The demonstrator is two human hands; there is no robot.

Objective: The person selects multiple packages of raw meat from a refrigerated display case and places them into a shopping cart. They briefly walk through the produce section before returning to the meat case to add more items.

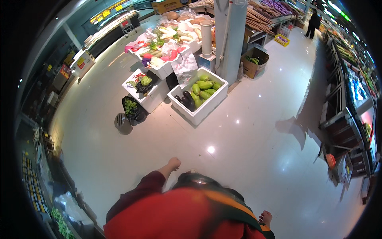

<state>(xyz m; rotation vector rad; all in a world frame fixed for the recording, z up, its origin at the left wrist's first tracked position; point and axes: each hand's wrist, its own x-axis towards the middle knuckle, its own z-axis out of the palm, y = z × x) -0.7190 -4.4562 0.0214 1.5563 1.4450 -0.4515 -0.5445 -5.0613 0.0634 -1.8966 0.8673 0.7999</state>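
Observation:
My left hand [174, 164] hangs over the pale tiled floor in front of me, its fingers curled with nothing visible in them. Low on the right, my right hand [265, 217] is beside my body, fingers bent; I see nothing in it. Neither hand touches any goods. Ahead on the floor stands a white foam box [194, 118] holding dark eggplants [187, 101] and green squash-like vegetables [205, 84]. Left of it, another foam box [153, 97] carries a round green vegetable [146, 80], red peppers and a black bag.
A black bag of leafy greens [130, 106] and a grey ridged object [122, 124] sit on the floor. Behind the boxes rise a pillar [231, 38] and a cardboard box [253, 63]. Produce shelving [338, 110] lines the right. A person [313, 24] stands far off.

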